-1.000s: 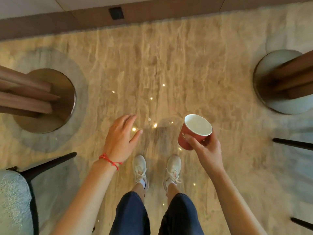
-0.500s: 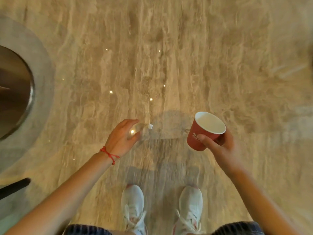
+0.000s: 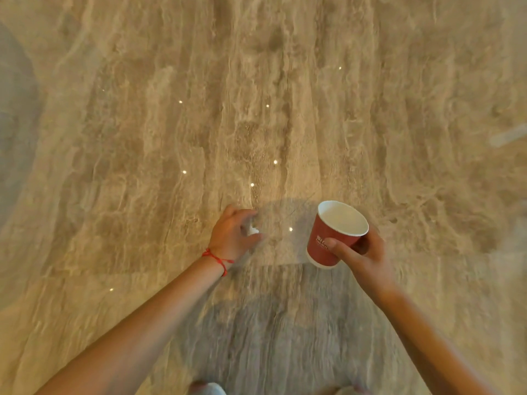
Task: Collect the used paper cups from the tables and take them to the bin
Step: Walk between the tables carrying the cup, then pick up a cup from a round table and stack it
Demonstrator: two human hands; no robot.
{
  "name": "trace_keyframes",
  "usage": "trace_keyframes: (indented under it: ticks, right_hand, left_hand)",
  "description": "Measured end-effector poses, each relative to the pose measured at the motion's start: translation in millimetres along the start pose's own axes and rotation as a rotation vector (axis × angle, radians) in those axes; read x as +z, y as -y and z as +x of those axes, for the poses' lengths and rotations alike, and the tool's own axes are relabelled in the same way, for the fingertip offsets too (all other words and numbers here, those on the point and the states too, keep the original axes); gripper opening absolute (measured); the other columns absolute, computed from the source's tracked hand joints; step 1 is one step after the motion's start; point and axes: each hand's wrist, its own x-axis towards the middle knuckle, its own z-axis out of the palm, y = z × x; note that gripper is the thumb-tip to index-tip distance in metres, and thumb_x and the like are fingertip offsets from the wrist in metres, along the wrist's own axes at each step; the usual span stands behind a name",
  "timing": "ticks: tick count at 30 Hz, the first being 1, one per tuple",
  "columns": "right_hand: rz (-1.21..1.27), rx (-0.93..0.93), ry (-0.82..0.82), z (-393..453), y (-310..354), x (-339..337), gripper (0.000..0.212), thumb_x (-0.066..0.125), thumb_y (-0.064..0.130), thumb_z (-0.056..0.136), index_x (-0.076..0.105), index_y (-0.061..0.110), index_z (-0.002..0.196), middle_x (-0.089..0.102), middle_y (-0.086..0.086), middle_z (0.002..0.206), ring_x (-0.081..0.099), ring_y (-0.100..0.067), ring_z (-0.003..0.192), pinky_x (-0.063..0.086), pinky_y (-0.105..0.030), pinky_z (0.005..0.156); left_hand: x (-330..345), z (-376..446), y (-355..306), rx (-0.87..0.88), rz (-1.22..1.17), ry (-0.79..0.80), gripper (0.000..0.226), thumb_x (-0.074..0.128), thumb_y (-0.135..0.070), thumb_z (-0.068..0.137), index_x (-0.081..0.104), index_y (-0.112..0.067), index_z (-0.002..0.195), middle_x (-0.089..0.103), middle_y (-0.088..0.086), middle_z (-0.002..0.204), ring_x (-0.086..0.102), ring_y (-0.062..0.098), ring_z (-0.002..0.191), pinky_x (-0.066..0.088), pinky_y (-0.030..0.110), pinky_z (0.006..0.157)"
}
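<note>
- Right hand (image 3: pixel 362 252), right of centre in the frame, wrapped around a red paper cup with a white rim and white inside (image 3: pixel 333 235): thumb across the near side of the cup wall, other fingers behind it.
- Cup held upright with a slight tilt, mouth open toward the camera, nothing visible inside; small pale print on the red wall, too small to read.
- Cup in the air above the floor, resting on no surface.
- Left hand (image 3: pixel 232 235), just left of centre, fingers curled around a small white scrap-like object (image 3: pixel 252 230), pinched between thumb and fingertips; blurred, so exact nature unclear.
- Thin red string bracelet (image 3: pixel 218 259) around the left wrist.
- Two hands near each other at about the same height in the frame, apart, not touching.
- Both bare forearms reaching in from the lower corners of the frame.
- Glossy beige marble-patterned floor (image 3: pixel 256 109) filling the whole background, dotted with small bright light reflections.
- Darker shadow patch on the floor in the lower centre.
- White shoe tip (image 3: pixel 209 389) barely showing at the bottom edge.
</note>
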Motion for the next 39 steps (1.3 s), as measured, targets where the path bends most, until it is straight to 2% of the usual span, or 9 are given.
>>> trace_keyframes:
  ticks: [3, 7, 9, 12, 16, 23, 28, 33, 39]
  right_hand:
    - [0.005, -0.003, -0.010, 5, 1, -1, 0.057, 0.080, 0.039, 0.056, 0.056, 0.037, 0.107, 0.068, 0.009, 0.101, 0.064, -0.004, 0.094, 0.051, -0.014, 0.071]
    - [0.021, -0.009, -0.024, 3, -1, -3, 0.054, 0.079, 0.036, 0.059, 0.056, 0.036, 0.107, 0.068, 0.008, 0.103, 0.065, -0.003, 0.093, 0.051, -0.013, 0.071]
    - [0.013, -0.013, -0.030, 3, -6, -4, 0.051, 0.083, 0.033, 0.062, 0.057, 0.037, 0.106, 0.070, 0.013, 0.098, 0.065, -0.001, 0.093, 0.051, -0.012, 0.070]
    - [0.007, -0.027, -0.054, 8, -7, -6, 0.048, 0.076, 0.032, 0.062, 0.057, 0.037, 0.106, 0.070, 0.016, 0.096, 0.065, 0.001, 0.092, 0.049, -0.010, 0.069]
    - [0.047, -0.042, -0.082, 8, 14, -7, 0.051, 0.074, 0.032, 0.065, 0.057, 0.028, 0.113, 0.068, 0.011, 0.102, 0.065, 0.000, 0.094, 0.049, -0.010, 0.070]
    - [0.040, -0.007, -0.059, -42, 98, -17, 0.048, 0.076, 0.034, 0.064, 0.057, 0.036, 0.108, 0.068, 0.013, 0.101, 0.064, 0.001, 0.095, 0.050, -0.011, 0.070]
    - [0.069, 0.052, -0.064, -92, 171, -34, 0.059, 0.080, 0.048, 0.055, 0.057, 0.033, 0.108, 0.068, 0.013, 0.101, 0.064, 0.003, 0.094, 0.050, -0.010, 0.069]
    - [0.099, 0.064, -0.103, -143, 255, -50, 0.049, 0.076, 0.042, 0.059, 0.059, 0.033, 0.104, 0.071, 0.020, 0.093, 0.065, 0.003, 0.090, 0.049, -0.009, 0.068]
    - [0.140, 0.077, -0.119, -203, 373, -70, 0.041, 0.074, 0.036, 0.064, 0.059, 0.033, 0.101, 0.070, 0.024, 0.091, 0.064, 0.008, 0.086, 0.047, -0.006, 0.065]
  left_hand:
    - [9, 4, 0, 0.078, 0.090, -0.010, 0.031, 0.077, -0.009, 0.071, 0.068, 0.000, 0.100, 0.045, 0.004, 0.092, 0.046, 0.014, 0.079, 0.041, 0.022, 0.069]
    - [14, 0, 4, 0.014, 0.085, -0.085, 0.017, 0.073, -0.004, 0.074, 0.070, 0.001, 0.090, 0.056, 0.008, 0.093, 0.049, 0.013, 0.079, 0.033, 0.013, 0.068]
    - [14, -3, 3, -0.129, -0.114, -0.160, 0.012, 0.076, -0.003, 0.071, 0.072, -0.002, 0.083, 0.062, 0.006, 0.085, 0.054, 0.014, 0.075, 0.041, 0.014, 0.065]
    - [8, -3, -7, -0.445, -0.550, -0.212, 0.012, 0.078, -0.002, 0.068, 0.071, -0.012, 0.071, 0.066, -0.003, 0.070, 0.061, 0.009, 0.067, 0.048, 0.007, 0.059]
    - [-15, -12, -34, -0.607, -0.840, -0.214, 0.014, 0.074, 0.000, 0.070, 0.070, -0.012, 0.066, 0.070, -0.004, 0.062, 0.066, 0.009, 0.063, 0.053, 0.013, 0.059]
    - [-82, -66, -122, -0.652, -1.008, -0.204, 0.019, 0.069, 0.003, 0.075, 0.070, -0.009, 0.060, 0.071, -0.001, 0.058, 0.068, 0.007, 0.058, 0.054, 0.015, 0.056]
    - [-136, -103, -187, -0.716, -1.064, -0.210, 0.007, 0.066, 0.002, 0.078, 0.067, 0.000, 0.071, 0.070, 0.001, 0.058, 0.068, 0.008, 0.057, 0.056, 0.018, 0.057]
    - [-191, -141, -266, -0.719, -1.063, -0.169, 0.006, 0.066, 0.002, 0.078, 0.067, 0.000, 0.072, 0.071, 0.003, 0.059, 0.068, 0.009, 0.060, 0.055, 0.019, 0.055]
    - [-260, -186, -371, -0.715, -1.029, -0.148, 0.003, 0.068, 0.004, 0.075, 0.068, 0.002, 0.077, 0.071, 0.004, 0.063, 0.068, 0.010, 0.062, 0.057, 0.021, 0.063]
